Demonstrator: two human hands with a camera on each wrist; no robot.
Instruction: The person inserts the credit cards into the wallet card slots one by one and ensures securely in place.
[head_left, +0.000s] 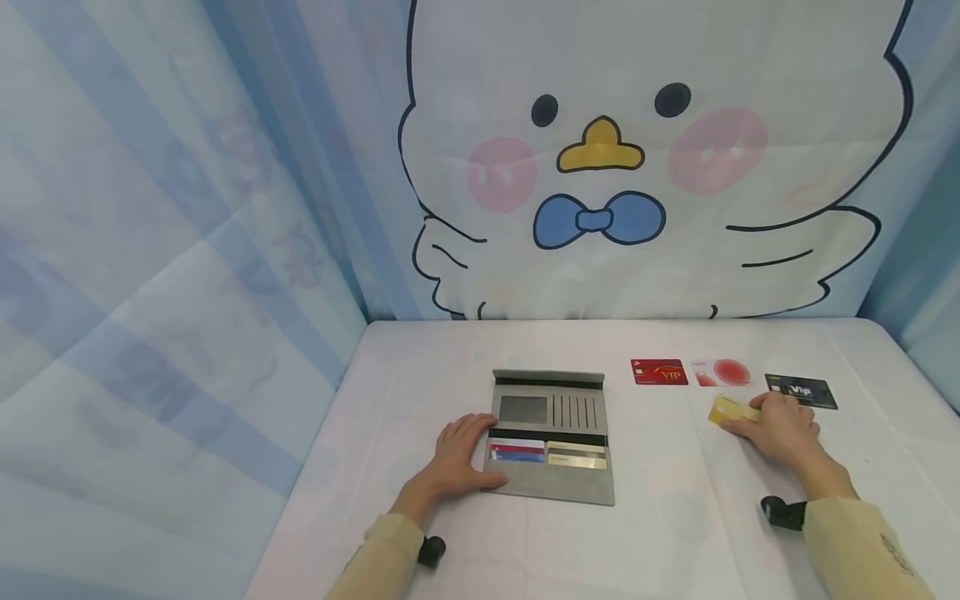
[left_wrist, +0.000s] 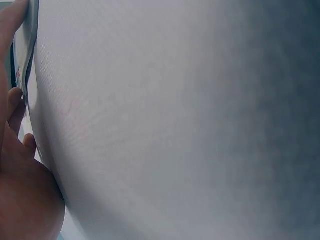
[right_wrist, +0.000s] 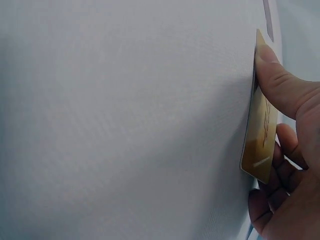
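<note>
A grey card wallet (head_left: 551,487) lies unfolded on the white table. Two slots hold cards: a white, red and blue card (head_left: 517,451) and a gold-and-cream card (head_left: 577,455). My left hand (head_left: 453,462) rests at the wallet's left side, fingers extended along the edge and thumb on the lower left corner. To the right, my right hand (head_left: 783,429) pinches a gold card (head_left: 729,409) between thumb and fingers. In the right wrist view this card (right_wrist: 260,130) stands tilted, apparently just above or at the cloth. The left wrist view shows only a sliver of the wallet (left_wrist: 31,45).
Behind the gold card lie a red VIP card (head_left: 659,372), a white card with a red circle (head_left: 722,372) and a black VIP card (head_left: 801,390), which the right hand partly covers. A patterned curtain (head_left: 600,275) hangs along the table's back edge; another curtain (head_left: 150,333) hangs at the left.
</note>
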